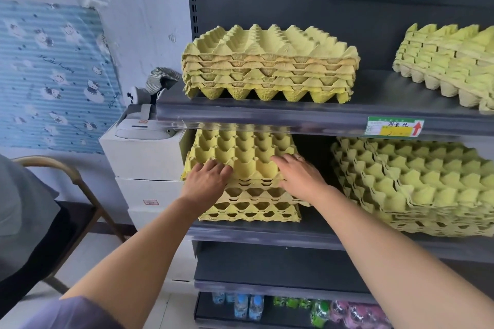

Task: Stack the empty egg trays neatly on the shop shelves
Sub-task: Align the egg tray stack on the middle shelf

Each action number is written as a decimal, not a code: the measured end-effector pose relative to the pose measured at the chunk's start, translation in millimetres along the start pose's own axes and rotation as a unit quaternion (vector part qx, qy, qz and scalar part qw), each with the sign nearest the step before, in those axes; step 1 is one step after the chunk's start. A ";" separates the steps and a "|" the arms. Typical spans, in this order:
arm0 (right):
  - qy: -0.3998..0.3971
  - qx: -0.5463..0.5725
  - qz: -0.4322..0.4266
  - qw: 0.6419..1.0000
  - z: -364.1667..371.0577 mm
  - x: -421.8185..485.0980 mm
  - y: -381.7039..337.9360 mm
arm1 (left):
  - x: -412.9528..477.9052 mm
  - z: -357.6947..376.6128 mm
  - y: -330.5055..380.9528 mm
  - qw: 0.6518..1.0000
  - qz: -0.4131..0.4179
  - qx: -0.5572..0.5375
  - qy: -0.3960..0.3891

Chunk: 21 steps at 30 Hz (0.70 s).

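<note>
While left hand, right hand press (trays)

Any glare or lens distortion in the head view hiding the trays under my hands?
Head view: glare streaks the price strip above the tray stack, not the trays; left hand and right hand are evenly lit, sharp; wide-angle bend warps the right-hand stack; bottles look soft.

The upper shelf carries the upper left stack and upper right stack. The lower shelf carries the lower left stack, under the left hand and right hand, and the lower right stack. Boxes stand left of both shelves.
</note>
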State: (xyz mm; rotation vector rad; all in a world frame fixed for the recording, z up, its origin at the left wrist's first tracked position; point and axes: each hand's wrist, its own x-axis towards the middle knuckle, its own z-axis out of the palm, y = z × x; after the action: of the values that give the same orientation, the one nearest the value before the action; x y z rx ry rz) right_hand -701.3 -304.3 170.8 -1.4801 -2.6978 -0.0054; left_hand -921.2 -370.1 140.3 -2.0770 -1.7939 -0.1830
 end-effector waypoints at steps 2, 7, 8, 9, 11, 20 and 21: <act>-0.015 -0.002 0.008 1.000 3.9 -0.2 3.0 | 2.3 7.0 1.7 0.999 -0.009 -0.029 -0.027; -0.013 -0.017 0.004 1.000 3.9 0.1 6.1 | 4.7 12.0 2.7 0.998 -0.017 -0.062 -0.014; -0.004 -0.019 0.003 1.000 3.4 0.4 6.0 | 4.7 11.4 2.4 0.997 -0.017 -0.072 -0.012; 0.003 -0.020 0.003 1.000 3.2 0.0 6.5 | 5.0 10.3 2.9 0.996 -0.013 -0.083 -0.014; 0.010 -0.019 0.005 1.000 3.1 -1.5 9.7 | 5.4 9.1 6.3 0.995 -0.005 -0.098 -0.008; -0.006 0.014 0.018 1.000 25.2 -11.8 21.3 | 5.5 17.8 19.6 0.996 0.017 -0.076 -0.046; -0.007 0.015 0.021 1.000 27.9 -12.8 21.0 | 5.8 18.8 19.9 0.995 0.015 -0.076 -0.062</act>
State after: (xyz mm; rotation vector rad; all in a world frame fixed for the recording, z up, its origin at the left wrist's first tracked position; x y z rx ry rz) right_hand -678.3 -302.8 141.7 -1.5333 -2.6662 0.0476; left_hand -903.7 -359.9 121.0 -2.2659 -1.8720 -0.1907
